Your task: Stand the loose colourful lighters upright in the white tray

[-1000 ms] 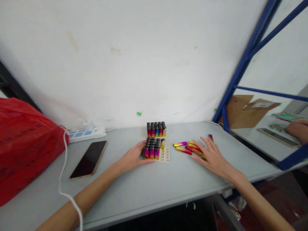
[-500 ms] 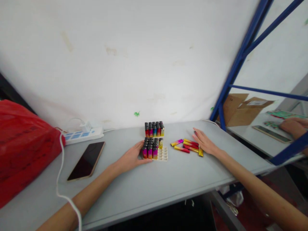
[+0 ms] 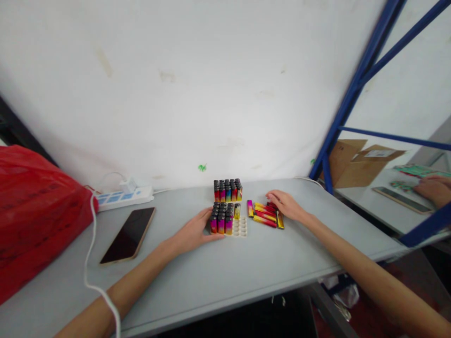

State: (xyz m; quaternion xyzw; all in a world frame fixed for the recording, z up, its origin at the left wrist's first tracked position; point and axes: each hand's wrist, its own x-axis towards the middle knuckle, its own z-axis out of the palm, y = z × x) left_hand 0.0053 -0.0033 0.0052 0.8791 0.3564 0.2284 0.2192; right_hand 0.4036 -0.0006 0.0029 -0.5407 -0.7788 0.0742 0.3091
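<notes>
Firm on One Side, Light on the Other

In the head view, the near tray [image 3: 240, 228] lies flat on the table [image 3: 225, 272]. Upright lighters [image 3: 221, 221] with black tops fill its left part, a yellow lighter [image 3: 237, 211] stands just beside them, and the cups to the right are bare. The left hand [image 3: 193, 233] is clamped on the tray's left corner, thumb along the front edge, fingers against the side. That looks like a sound brace: pressure belongs low, on the tray, since squeezing the upright lighters could tilt them.

The loose lighters [image 3: 265, 220] lie right of the tray, close together, mostly side by side, with a purple-and-yellow one [image 3: 250, 208] at the left end. The right hand [image 3: 285, 205] is at their far right end with its fingers curled; whether it pinches one cannot be told, as the fingertips are partly hidden. Here a light, level touch would serve best, because round bodies probably roll if pressed off-centre. Working from the outer end keeps the forearm off the pile.

Behind the tray, close to the wall [image 3: 225, 94], stands another block of upright lighters [image 3: 228, 192], best given room.
</notes>
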